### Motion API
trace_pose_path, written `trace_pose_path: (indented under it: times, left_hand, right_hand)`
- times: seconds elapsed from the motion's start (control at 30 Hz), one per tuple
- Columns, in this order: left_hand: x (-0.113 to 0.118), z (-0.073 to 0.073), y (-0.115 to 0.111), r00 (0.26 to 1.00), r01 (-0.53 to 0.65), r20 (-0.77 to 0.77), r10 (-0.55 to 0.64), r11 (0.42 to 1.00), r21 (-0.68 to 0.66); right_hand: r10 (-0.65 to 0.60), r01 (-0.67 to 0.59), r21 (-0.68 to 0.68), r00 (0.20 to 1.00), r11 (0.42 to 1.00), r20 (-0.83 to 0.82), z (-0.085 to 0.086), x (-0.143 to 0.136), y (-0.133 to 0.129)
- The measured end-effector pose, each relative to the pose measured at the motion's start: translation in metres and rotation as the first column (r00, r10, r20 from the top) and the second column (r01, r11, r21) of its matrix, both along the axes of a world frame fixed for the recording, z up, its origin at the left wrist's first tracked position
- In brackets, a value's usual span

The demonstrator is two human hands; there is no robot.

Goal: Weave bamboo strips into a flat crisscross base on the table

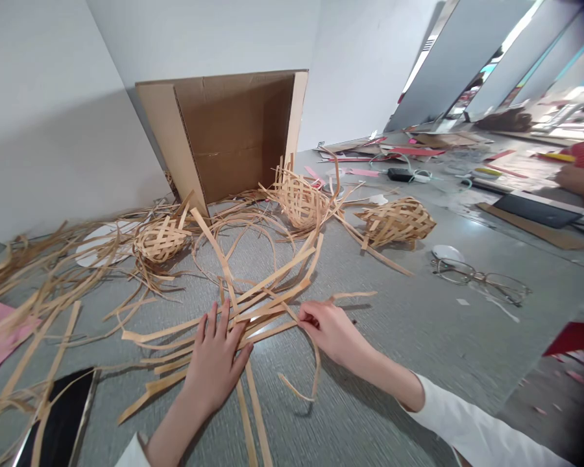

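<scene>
Flat tan weaving strips (272, 290) lie crossed on the grey table in front of me, several running sideways and a few crossing them lengthwise. My left hand (217, 363) rests on the crossing, fingers spread and pressing the strips flat. My right hand (333, 332) has its fingers closed in a pinch on a thin strip at the right side of the crossing. From that pinch a loose curled end (315, 376) hangs toward me. Beyond the hands stand partly woven baskets: a small one (160, 240) at left, a taller one (299, 198) with upright ends, and one on its side (399, 222).
An open cardboard box (156, 123) stands against the white partition. Loose strips (39, 285) heap at left beside a phone (61, 415) and pink paper (0, 334). Glasses (481, 280) lie at right. Another person's hand (581, 185) shows at the far right.
</scene>
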State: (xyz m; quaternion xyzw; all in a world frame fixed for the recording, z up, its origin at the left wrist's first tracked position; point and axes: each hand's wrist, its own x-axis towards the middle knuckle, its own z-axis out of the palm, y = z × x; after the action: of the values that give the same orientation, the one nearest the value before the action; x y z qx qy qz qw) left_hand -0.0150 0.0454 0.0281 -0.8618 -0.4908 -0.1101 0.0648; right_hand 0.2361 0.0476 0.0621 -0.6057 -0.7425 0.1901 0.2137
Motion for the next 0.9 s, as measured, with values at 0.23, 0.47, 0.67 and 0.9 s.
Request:
trace_pose_path:
  times: [0.23,0.47,0.67,0.9]
  left_hand:
    - [0.0,-0.001,0.001,1.0,-0.008,-0.008,0.008,1.0,-0.01]
    - [-0.001,0.002,0.0,1.0,-0.001,0.002,0.001,1.0,-0.019]
    - [0.0,0.0,0.0,1.0,-0.009,-0.006,0.009,1.0,-0.014]
    - [-0.001,-0.001,0.001,1.0,0.005,-0.009,-0.005,1.0,-0.014]
  right_hand:
    - [-0.031,0.017,0.118,0.993,0.993,0.117,0.0,-0.003,0.001]
    - [-0.066,0.055,0.186,0.996,0.981,0.053,-0.01,-0.019,0.013]
    - [-0.132,0.158,0.173,0.98,0.972,-0.152,-0.011,-0.021,0.011]
    - [-0.209,0.201,-0.069,0.845,0.977,-0.492,-0.014,-0.027,0.013]
